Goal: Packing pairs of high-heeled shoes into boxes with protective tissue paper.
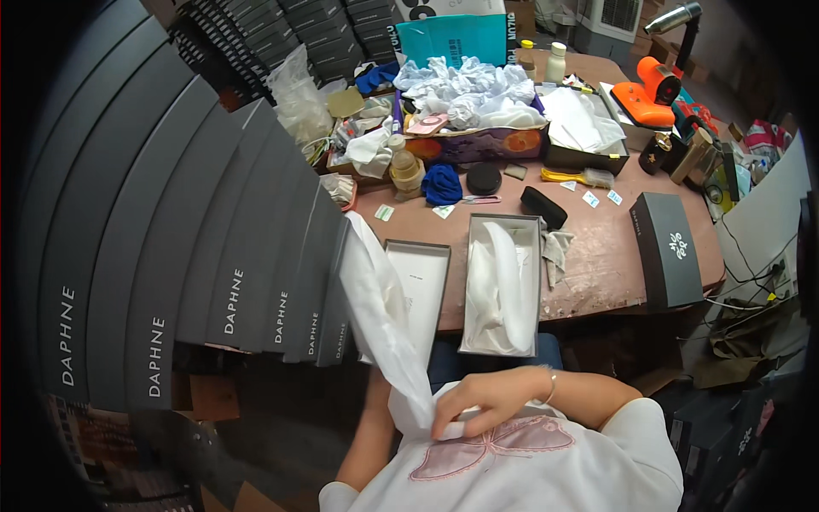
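Note:
A long strip of white tissue paper (380, 316) slants from the stacked boxes down to my chest. Its lower end is pinched in the fingers of my right hand (482, 401), which is closed in front of my shirt. My left forearm (368, 435) rises behind the paper, and the left hand's fingers are hidden by it. Straight ahead at the table edge lies an open grey shoebox (537, 290), with white tissue paper (495, 282) inside; anything wrapped in it cannot be made out. Beside it, a lid or tray with a white inside (424, 282) is partly covered by the strip.
A tall stack of dark grey shoeboxes (188, 222) fills the left. A closed shoebox (665, 247) stands at the table's right. Behind are a carton of crumpled white paper (469, 90), a blue cloth (442, 185), a yellow-handled brush (580, 177) and an orange tool (644, 102).

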`<action>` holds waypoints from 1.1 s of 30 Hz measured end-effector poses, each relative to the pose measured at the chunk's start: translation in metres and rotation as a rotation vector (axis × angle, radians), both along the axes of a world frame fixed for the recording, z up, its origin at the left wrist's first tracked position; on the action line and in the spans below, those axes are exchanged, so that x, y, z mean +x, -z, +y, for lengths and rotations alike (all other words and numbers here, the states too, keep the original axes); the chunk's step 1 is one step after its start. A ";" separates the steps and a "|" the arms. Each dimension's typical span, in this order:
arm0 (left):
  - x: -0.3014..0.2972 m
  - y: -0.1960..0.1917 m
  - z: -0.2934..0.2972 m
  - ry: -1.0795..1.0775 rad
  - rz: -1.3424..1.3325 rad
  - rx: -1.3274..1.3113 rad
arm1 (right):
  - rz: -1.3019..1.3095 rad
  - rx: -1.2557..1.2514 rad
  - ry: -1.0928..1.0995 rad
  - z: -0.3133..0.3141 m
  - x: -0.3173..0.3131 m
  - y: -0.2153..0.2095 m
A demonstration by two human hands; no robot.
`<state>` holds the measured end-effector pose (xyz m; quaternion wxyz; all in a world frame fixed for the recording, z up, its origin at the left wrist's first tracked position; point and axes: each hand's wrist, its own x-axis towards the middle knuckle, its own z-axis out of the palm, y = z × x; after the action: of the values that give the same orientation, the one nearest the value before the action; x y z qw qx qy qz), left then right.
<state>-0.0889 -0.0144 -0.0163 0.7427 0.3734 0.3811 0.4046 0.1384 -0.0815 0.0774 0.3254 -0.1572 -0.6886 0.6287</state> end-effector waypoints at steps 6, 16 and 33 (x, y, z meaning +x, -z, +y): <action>-0.020 -0.104 0.070 0.650 0.708 0.404 | 0.937 -0.801 0.462 -0.024 0.097 0.057; 0.205 -0.034 0.064 0.262 -0.078 -0.127 | -0.641 0.107 1.528 -0.062 0.099 0.028; 0.142 0.033 0.052 -0.012 0.864 1.132 | -1.252 0.427 1.250 0.018 0.102 0.126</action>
<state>0.0527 0.0375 -0.0490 0.2151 0.8268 0.3748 0.3602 0.2400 -0.0631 -0.0487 0.1959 -0.7511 -0.6305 -0.0035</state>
